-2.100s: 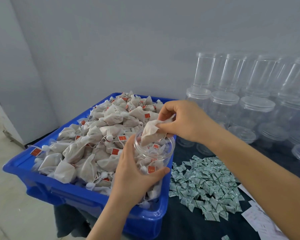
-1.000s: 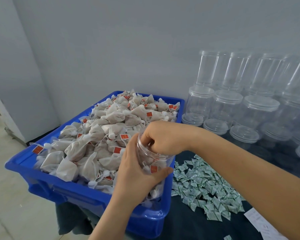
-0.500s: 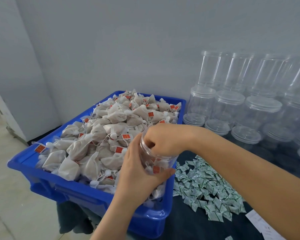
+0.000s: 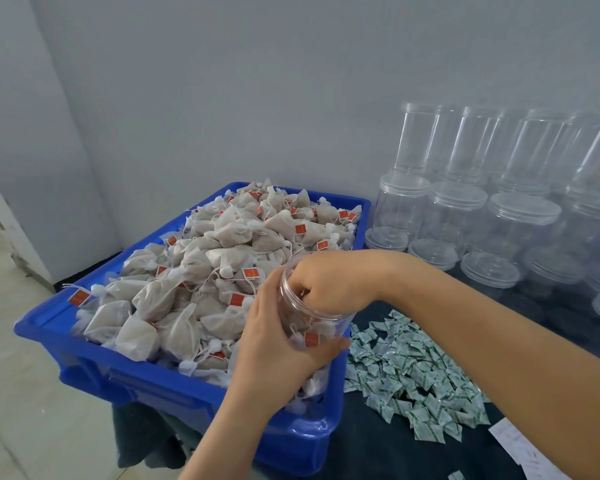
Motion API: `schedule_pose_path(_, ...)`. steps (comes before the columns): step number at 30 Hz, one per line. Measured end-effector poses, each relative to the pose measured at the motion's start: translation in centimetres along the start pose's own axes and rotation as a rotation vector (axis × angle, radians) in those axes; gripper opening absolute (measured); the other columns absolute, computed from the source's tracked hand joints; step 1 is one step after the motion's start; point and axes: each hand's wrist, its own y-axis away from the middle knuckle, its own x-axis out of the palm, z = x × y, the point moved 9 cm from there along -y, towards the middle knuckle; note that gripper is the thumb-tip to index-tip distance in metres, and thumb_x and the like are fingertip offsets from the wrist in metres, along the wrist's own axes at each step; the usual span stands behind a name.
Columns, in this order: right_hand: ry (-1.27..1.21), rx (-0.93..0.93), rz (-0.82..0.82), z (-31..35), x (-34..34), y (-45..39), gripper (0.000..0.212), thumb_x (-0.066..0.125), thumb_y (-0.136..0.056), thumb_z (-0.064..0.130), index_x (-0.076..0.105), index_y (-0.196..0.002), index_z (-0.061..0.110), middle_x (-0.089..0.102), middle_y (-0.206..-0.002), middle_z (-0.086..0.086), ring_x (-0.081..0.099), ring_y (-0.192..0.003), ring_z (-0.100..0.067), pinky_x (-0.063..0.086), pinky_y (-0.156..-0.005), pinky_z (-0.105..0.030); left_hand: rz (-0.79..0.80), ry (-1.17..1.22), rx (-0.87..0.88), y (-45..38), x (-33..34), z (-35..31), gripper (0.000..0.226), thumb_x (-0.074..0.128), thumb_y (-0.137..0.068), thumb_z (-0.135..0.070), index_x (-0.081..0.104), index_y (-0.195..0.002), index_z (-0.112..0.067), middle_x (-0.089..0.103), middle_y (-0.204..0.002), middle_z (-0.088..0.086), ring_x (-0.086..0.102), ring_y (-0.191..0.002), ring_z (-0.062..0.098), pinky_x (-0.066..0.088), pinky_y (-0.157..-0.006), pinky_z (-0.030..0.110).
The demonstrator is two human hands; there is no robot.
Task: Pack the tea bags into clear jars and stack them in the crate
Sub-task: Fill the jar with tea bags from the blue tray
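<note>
Clear plastic jar (image 4: 317,315) sits gripped in the left hand (image 4: 278,344) above the blue crate's (image 4: 160,379) near corner; right hand (image 4: 326,284) has fingers curled inside, their hold hidden. Best press bags down gently. One crate, heaped tea bags (image 4: 201,268) uncountable; behind, roughly a dozen empty jars (image 4: 465,216).

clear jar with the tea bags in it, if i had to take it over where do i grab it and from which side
Grip the clear jar round its lower side wall, coming in from the side the left hand leaves free. The mouth is blocked: the right hand has its fingers down inside it. The wall is round and smooth, so wrap it well below the threaded rim.
</note>
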Motion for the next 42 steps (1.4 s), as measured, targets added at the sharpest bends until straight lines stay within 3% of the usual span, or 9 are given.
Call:
schedule_pose_path(4, -0.09, -0.054, -0.068, 0.3, -1.1, 0.7, 0.024, 0.047, -0.092, 0.002, 0.068, -0.091, 0.012, 0.067, -0.088, 0.002, 0.057, -0.073, -0.005, 0.045, -0.066, -0.015, -0.001, 0.01, -0.006, 0.0, -0.1, 0.1, 0.096, 0.084, -0.046, -0.056, 0.026, -0.121, -0.069, 0.053, -0.124, -0.025, 0.054, -0.111, -0.005, 0.047, -0.081, 0.016)
schedule_pose_path(7, -0.21, -0.076, -0.187, 0.3, -3.5, 1.7, 0.032, 0.051, -0.089, 0.002, 0.069, -0.083, 0.027, 0.064, -0.071, 0.02, 0.056, -0.061, 0.01, 0.043, -0.057, -0.006, 0.013, 0.01, -0.021, 0.0, 0.0, 0.3, 0.093, 0.084, -0.047, -0.056, 0.03, -0.122, -0.064, 0.056, -0.12, -0.023, 0.057, -0.109, 0.002, 0.052, -0.086, 0.031)
schedule_pose_path(13, -0.317, -0.144, -0.523, -0.2, -9.2, 0.6, 0.026, 0.059, -0.088, 0.002, 0.074, -0.088, 0.024, 0.073, -0.089, 0.01, 0.065, -0.077, -0.002, 0.051, -0.072, -0.012, 0.0, 0.007, -0.039, 0.0, -0.1, 0.4, 0.099, 0.083, -0.044, -0.06, 0.017, -0.117, -0.076, 0.046, -0.126, -0.031, 0.046, -0.118, -0.007, 0.038, -0.086, 0.013)
schedule_pose_path(18, -0.107, -0.127, -0.329, 1.1, -7.5, -5.2, 0.034, 0.063, -0.093, 0.006, 0.066, -0.123, 0.022, 0.065, -0.114, 0.006, 0.058, -0.092, 0.002, 0.045, -0.082, -0.014, 0.016, 0.017, -0.059, 0.2, -0.1, 0.5, 0.106, 0.085, -0.043, -0.059, 0.021, -0.128, -0.067, 0.045, -0.131, -0.029, 0.046, -0.122, -0.003, 0.044, -0.098, 0.026)
schedule_pose_path(23, 0.127, -0.115, -0.116, 2.3, -4.0, -9.4, 0.057, 0.058, -0.094, 0.003, 0.049, -0.143, 0.03, 0.046, -0.149, 0.001, 0.05, -0.129, -0.019, 0.044, -0.105, -0.034, 0.017, 0.004, -0.072, 0.2, 0.0, 0.5, 0.106, 0.081, -0.042, -0.063, 0.022, -0.131, -0.062, 0.044, -0.134, -0.026, 0.043, -0.125, -0.001, 0.043, -0.103, 0.031)
schedule_pose_path(28, 0.266, -0.033, -0.044, 1.7, -2.9, -11.1, 0.059, 0.065, -0.091, 0.004, 0.049, -0.144, 0.025, 0.053, -0.139, -0.001, 0.059, -0.111, -0.022, 0.054, -0.089, -0.034, 0.002, 0.019, -0.089, -0.1, -0.1, 0.6, 0.104, 0.08, -0.041, -0.062, 0.017, -0.124, -0.071, 0.045, -0.134, -0.024, 0.044, -0.124, 0.0, 0.042, -0.101, 0.028)
schedule_pose_path(33, 0.333, -0.027, -0.204, 1.9, -4.0, -10.9, 0.021, 0.06, -0.096, 0.012, 0.067, -0.116, 0.009, 0.068, -0.112, -0.008, 0.065, -0.098, -0.022, 0.047, -0.078, -0.026, 0.019, 0.016, -0.095, -0.1, 0.0, 0.9, 0.105, 0.083, -0.044, -0.06, 0.019, -0.127, -0.064, 0.044, -0.136, -0.023, 0.045, -0.125, 0.003, 0.043, -0.103, 0.031)
schedule_pose_path(37, 0.198, -0.003, -0.325, 0.9, -5.1, -10.0, 0.011, 0.058, -0.096, 0.012, 0.067, -0.102, 0.008, 0.069, -0.105, -0.007, 0.058, -0.085, -0.017, 0.043, -0.073, -0.026, 0.019, -0.011, -0.083, 0.0, 0.1, 0.7, 0.101, 0.081, -0.043, -0.061, 0.009, -0.111, -0.083, 0.041, -0.136, -0.027, 0.041, -0.126, -0.003, 0.04, -0.101, 0.023)
schedule_pose_path(42, -0.073, 0.025, -0.461, -0.5, -6.5, -8.2, 0.019, 0.058, -0.094, 0.009, 0.069, -0.11, 0.006, 0.067, -0.105, -0.005, 0.054, -0.087, -0.011, 0.04, -0.076, -0.022, 0.038, -0.03, -0.047, 0.0, 0.4, 0.3, 0.106, 0.079, -0.044, -0.064, 0.014, -0.128, -0.07, 0.036, -0.134, -0.034, 0.036, -0.124, -0.012, 0.035, -0.088, 0.009)
